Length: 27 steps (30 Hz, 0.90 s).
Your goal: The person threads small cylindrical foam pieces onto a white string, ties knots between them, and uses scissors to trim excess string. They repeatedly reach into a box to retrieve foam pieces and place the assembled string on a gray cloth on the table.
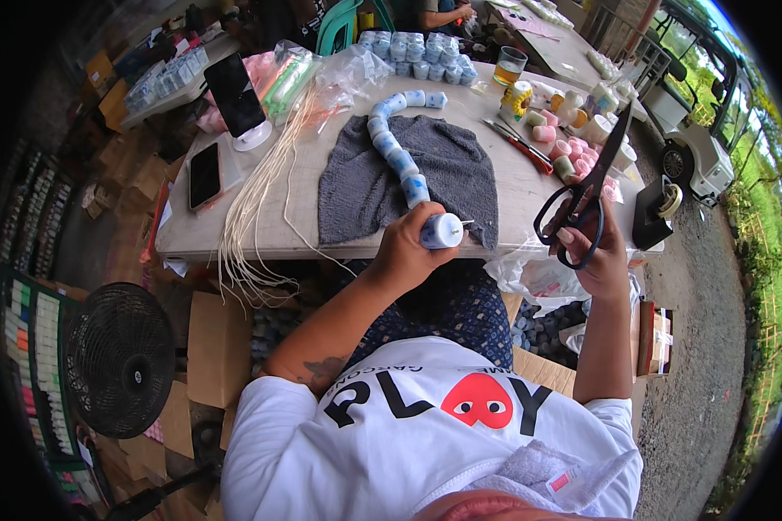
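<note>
My left hand (405,247) is closed around a white and blue candle (444,231), with a short wick end sticking out of its face. This candle is the near end of a row of similar blue and white candles (399,162), joined end to end and curving away over a dark grey towel (352,187). At the right, my right hand (605,265) grips a pair of black scissors (610,156) by its handle loops, raised with the blades pointing up and away. The scissors are apart from the candles.
Cream cords (265,182) hang over the table's front edge. Two phones (205,176) are at the left. Several pink and white candles (544,134), red-handled scissors (538,156), a glass (510,65) and a tape dispenser (654,217) are rightward. A black fan (120,360) stands low left.
</note>
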Each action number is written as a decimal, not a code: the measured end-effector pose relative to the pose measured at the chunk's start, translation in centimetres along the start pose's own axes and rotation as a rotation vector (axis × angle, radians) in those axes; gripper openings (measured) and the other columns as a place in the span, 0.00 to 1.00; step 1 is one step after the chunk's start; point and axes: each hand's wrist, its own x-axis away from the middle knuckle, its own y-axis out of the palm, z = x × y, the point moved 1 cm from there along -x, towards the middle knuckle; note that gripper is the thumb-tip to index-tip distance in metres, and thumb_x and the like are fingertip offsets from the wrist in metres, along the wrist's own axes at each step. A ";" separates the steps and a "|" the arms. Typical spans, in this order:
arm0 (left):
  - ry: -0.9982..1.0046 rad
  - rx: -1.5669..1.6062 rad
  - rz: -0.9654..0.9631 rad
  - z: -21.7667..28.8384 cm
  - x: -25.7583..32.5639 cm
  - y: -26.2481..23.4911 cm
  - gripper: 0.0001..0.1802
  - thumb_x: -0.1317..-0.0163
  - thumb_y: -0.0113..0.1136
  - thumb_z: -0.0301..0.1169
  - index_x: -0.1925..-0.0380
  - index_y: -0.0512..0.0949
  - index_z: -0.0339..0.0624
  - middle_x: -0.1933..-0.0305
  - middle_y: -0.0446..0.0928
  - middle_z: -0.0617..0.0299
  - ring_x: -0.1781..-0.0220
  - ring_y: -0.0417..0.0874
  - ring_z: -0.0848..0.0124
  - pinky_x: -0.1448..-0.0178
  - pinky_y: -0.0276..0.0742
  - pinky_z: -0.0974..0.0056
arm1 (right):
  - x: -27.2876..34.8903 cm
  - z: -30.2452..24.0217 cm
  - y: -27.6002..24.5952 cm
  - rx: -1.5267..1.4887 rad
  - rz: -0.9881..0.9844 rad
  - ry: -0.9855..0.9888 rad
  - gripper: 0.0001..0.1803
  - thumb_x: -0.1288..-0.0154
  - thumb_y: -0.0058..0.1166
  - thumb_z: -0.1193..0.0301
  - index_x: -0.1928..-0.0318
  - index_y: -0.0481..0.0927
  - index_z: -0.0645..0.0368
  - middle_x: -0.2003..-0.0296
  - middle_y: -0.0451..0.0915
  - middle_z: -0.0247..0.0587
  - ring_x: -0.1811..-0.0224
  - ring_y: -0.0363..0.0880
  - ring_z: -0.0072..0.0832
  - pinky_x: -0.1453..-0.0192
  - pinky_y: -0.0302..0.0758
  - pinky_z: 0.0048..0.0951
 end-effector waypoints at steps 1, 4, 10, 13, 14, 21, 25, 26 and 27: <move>-0.009 0.007 -0.005 0.0 0.0 0.1 0.20 0.51 0.70 0.29 0.60 0.70 0.42 0.69 0.78 0.56 0.67 0.82 0.66 0.61 0.77 0.63 | 0.6 -0.7 1.9 -0.123 0.069 -0.137 0.31 0.42 0.59 0.80 0.39 0.62 0.62 0.61 0.75 0.42 0.58 0.81 0.34 0.62 0.80 0.30; -0.033 0.024 -0.026 0.4 -0.2 0.5 0.20 0.50 0.70 0.30 0.60 0.71 0.42 0.70 0.78 0.56 0.67 0.82 0.66 0.61 0.77 0.63 | 1.8 0.7 5.9 -0.129 0.084 -0.424 0.33 0.43 0.59 0.82 0.39 0.59 0.60 0.53 0.73 0.47 0.51 0.79 0.39 0.52 0.79 0.31; -0.074 0.017 -0.017 0.7 0.3 -0.2 0.20 0.51 0.69 0.29 0.59 0.72 0.42 0.70 0.78 0.56 0.66 0.82 0.66 0.60 0.77 0.63 | 3.0 -1.9 7.1 -0.058 0.143 -0.646 0.35 0.42 0.62 0.78 0.38 0.57 0.58 0.53 0.75 0.48 0.53 0.80 0.37 0.50 0.79 0.33; -0.008 0.048 -0.028 1.5 -0.2 -0.3 0.21 0.52 0.70 0.29 0.59 0.72 0.42 0.68 0.78 0.55 0.65 0.82 0.66 0.59 0.77 0.63 | 2.7 2.0 8.9 0.128 0.021 -0.481 0.29 0.38 0.58 0.78 0.40 0.61 0.63 0.47 0.72 0.45 0.51 0.79 0.35 0.48 0.75 0.29; -0.025 0.036 -0.032 1.2 -0.1 -0.3 0.21 0.52 0.70 0.29 0.59 0.72 0.42 0.68 0.78 0.55 0.65 0.82 0.65 0.59 0.77 0.63 | 2.9 1.7 8.1 0.127 0.017 -0.463 0.30 0.38 0.57 0.78 0.38 0.58 0.63 0.48 0.73 0.46 0.51 0.79 0.35 0.47 0.74 0.29; -0.128 0.079 -0.067 0.7 -0.5 -0.1 0.21 0.51 0.72 0.30 0.61 0.72 0.41 0.69 0.78 0.55 0.68 0.81 0.67 0.61 0.76 0.64 | 3.1 0.7 8.2 0.132 0.066 -0.528 0.31 0.39 0.56 0.81 0.39 0.57 0.59 0.51 0.74 0.44 0.51 0.78 0.30 0.51 0.75 0.25; -0.049 0.056 -0.002 0.2 0.0 0.3 0.20 0.51 0.71 0.30 0.61 0.72 0.42 0.70 0.78 0.56 0.68 0.81 0.66 0.62 0.76 0.64 | 2.5 -0.1 8.7 0.043 0.072 -0.589 0.30 0.38 0.55 0.82 0.39 0.58 0.58 0.52 0.75 0.44 0.53 0.77 0.26 0.50 0.73 0.25; -0.087 0.065 -0.019 0.4 0.3 0.3 0.20 0.51 0.71 0.29 0.61 0.72 0.41 0.70 0.78 0.56 0.68 0.81 0.67 0.62 0.76 0.64 | 2.6 1.4 8.7 0.097 0.010 -0.487 0.30 0.38 0.55 0.81 0.39 0.57 0.58 0.51 0.75 0.46 0.52 0.78 0.28 0.49 0.73 0.26; -0.105 0.072 -0.028 0.7 0.0 0.3 0.19 0.51 0.71 0.29 0.61 0.72 0.41 0.70 0.78 0.56 0.68 0.81 0.67 0.62 0.76 0.64 | 2.3 2.3 8.9 0.161 -0.059 -0.395 0.30 0.37 0.56 0.79 0.39 0.56 0.59 0.51 0.75 0.48 0.52 0.78 0.31 0.48 0.73 0.27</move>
